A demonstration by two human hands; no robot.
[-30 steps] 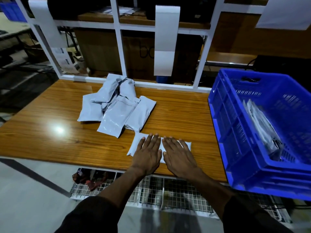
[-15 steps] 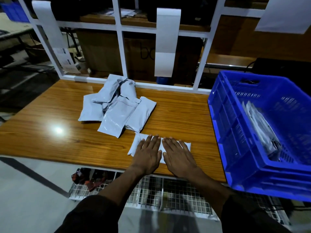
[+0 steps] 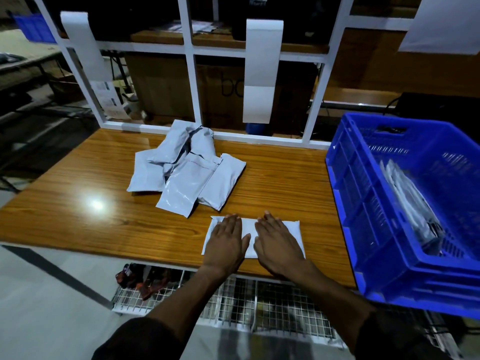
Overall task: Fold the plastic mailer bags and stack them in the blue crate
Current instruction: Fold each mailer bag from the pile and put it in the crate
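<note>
Wooden table (image 3: 78, 203): flat-fingered left hand (image 3: 226, 242) and right hand (image 3: 279, 245) now apart on mailer bag (image 3: 248, 227).

- A wooden table (image 3: 272, 178) with a glossy top is seen; a bright light glare (image 3: 95, 204) is reflected on its left part.
- A white metal frame (image 3: 193, 81) is mounted along the table's far edge.
- White paper strips (image 3: 262, 71) are hung over the frame's crossbar: one at centre, another (image 3: 85, 48) at left, printed near its lower end.
- A white sheet (image 3: 446, 22) is seen at the upper right.
- A brown cardboard box (image 3: 218, 94) with dark lettering is placed behind the frame.
- A wire mesh rack (image 3: 259, 305) is fitted under the table's near edge; dark reddish items (image 3: 140, 279) are held at its left end, too dim to identify.
- A small blue bin (image 3: 33, 28) is seen at far upper left.
</note>
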